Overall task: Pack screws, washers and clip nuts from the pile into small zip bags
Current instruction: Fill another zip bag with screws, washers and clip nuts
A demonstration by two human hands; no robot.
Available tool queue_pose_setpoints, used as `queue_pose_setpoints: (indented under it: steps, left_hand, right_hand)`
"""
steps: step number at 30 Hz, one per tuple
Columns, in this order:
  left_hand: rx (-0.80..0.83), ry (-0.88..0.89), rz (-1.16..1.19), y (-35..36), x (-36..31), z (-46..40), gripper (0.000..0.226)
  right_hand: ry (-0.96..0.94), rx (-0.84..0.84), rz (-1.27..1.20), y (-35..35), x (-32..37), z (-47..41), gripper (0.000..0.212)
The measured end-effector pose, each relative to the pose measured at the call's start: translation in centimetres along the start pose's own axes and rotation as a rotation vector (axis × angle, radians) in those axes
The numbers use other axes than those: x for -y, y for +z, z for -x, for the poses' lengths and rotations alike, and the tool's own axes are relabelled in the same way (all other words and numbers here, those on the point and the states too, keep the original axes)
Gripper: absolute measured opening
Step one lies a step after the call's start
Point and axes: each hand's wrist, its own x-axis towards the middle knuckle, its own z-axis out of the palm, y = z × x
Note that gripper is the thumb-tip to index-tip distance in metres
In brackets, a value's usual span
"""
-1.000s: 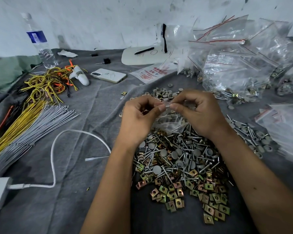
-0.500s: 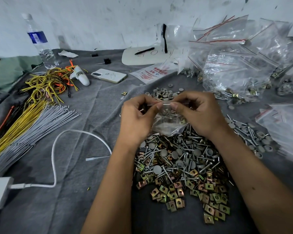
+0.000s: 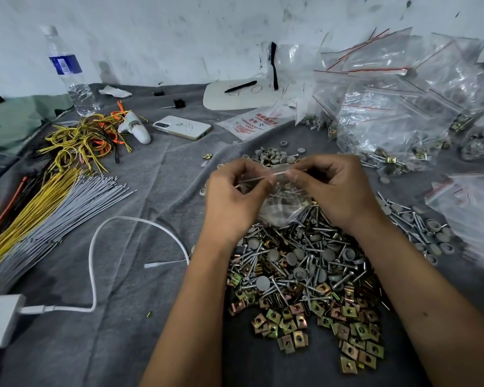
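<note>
Head view of a packing bench covered with a grey cloth. At centre, both hands hold one small zip bag above the far edge of the pile. The left hand pinches the bag's top strip between thumb and curled fingers on the left side; the right hand pinches the same strip on the right side, thumb tip close to the left thumb. The bag hangs between the wrists, its lower end touching the pile, and holds a small load of hardware whose pieces cannot be told apart through the film.

The pile lies near and centre: screws and grey round washers in the far part, brass-coloured clip nuts spread along the near part. A smaller heap of grey caps sits just beyond the hands. To the right, more screws and washers lie loose on the cloth.

Far right, a mound of filled zip bags with red seal lines rests against the wall. A pack of unused bags lies left of the mound, beside a white phone. A white board with a black pen lies farther back. At far left stands a water bottle; nearer are yellow and orange wires, grey cable ties and a white cable leading to a white charger.
</note>
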Motion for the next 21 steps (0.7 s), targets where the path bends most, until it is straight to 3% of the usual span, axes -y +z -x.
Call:
queue_pose_setpoints:
  steps: [3, 8, 14, 18, 21]
  left_hand:
    - [0.053, 0.008, 0.025, 0.56, 0.06, 0.22, 0.005]
    - [0.003, 0.02, 0.052, 0.64, 0.2, 0.17, 0.009]
    - [0.011, -0.006, 0.044, 0.49, 0.14, 0.17, 0.006]
    - [0.02, 0.019, -0.022, 0.6, -0.15, 0.27, 0.003]
    - [-0.006, 0.013, -0.013, 0.5, -0.07, 0.21, 0.004]
  right_hand:
    - [-0.056, 0.044, 0.031, 0.04, 0.24, 0.04, 0.018]
    - [-0.026, 0.056, 0.032, 0.01, 0.11, -0.03, 0.012]
    - [-0.033, 0.0, 0.008, -0.35, 0.37, -0.03, 0.016]
    - [-0.048, 0.066, 0.08, -0.06, 0.34, 0.09, 0.007]
    - [-0.074, 0.058, 0.067, 0.23, 0.54, 0.14, 0.015]
